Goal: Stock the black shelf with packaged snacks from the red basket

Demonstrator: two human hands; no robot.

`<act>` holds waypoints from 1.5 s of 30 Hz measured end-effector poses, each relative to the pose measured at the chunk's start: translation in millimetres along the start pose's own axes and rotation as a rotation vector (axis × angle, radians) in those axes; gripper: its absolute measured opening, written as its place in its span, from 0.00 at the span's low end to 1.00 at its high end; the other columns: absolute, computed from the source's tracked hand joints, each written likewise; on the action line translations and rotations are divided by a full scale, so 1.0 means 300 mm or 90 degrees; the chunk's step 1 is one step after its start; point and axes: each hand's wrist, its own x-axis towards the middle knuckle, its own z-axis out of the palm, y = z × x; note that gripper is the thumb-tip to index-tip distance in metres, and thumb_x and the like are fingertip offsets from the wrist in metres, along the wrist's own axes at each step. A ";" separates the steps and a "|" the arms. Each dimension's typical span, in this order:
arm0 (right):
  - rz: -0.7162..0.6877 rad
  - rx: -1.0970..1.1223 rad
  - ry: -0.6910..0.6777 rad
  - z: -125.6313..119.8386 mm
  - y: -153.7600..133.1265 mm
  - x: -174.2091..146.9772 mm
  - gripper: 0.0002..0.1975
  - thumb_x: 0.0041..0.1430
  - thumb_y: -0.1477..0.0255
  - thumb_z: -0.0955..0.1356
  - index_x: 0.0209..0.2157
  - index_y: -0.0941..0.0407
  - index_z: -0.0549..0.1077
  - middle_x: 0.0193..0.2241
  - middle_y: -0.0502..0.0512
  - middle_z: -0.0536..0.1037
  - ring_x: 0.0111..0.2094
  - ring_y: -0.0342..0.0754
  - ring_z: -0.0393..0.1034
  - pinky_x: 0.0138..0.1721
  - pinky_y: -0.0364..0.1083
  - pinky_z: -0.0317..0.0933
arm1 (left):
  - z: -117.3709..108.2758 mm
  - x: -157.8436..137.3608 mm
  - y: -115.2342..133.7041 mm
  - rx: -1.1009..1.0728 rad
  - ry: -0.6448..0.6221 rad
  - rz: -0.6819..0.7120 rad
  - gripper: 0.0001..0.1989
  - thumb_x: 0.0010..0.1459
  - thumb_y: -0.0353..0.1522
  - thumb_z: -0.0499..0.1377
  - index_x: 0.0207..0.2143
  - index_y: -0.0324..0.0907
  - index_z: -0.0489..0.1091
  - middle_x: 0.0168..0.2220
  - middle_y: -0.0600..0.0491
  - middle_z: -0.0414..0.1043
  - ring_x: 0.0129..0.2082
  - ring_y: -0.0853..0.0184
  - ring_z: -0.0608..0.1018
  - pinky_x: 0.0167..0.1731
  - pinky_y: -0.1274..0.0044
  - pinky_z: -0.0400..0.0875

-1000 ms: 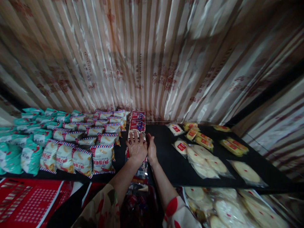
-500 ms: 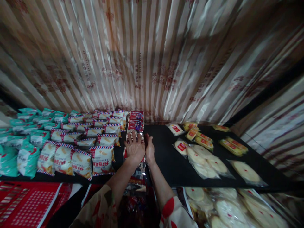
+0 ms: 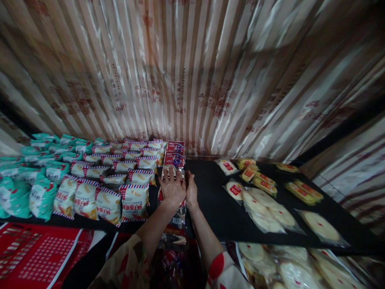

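Observation:
My left hand (image 3: 171,187) lies flat, fingers spread, on top of a row of red and dark snack packets (image 3: 174,154) that runs from the shelf's front edge to the back wall. Beside it, my right hand (image 3: 191,188) stands on edge against the right side of the same row, fingers together. Neither hand grips a packet. Part of the row is hidden under my left palm.
White, red and blue snack bags (image 3: 133,199) fill the black shelf (image 3: 216,208) left of the row, teal bags (image 3: 39,192) further left. Clear-wrapped round flat cakes (image 3: 264,210) and yellow packets (image 3: 302,192) lie to the right. A red basket (image 3: 36,257) sits below left.
Both hands have stayed on the packet row, shifting only slightly. The view has drifted a little to the left and down.

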 end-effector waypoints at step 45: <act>-0.182 -0.989 -0.337 0.330 -0.180 0.405 0.28 0.63 0.55 0.52 0.61 0.48 0.58 0.65 0.52 0.53 0.64 0.60 0.43 0.59 0.62 0.40 | 0.057 0.013 -0.020 -0.002 0.020 0.026 0.27 0.59 0.30 0.48 0.62 0.45 0.55 0.65 0.46 0.52 0.63 0.51 0.56 0.58 0.56 0.56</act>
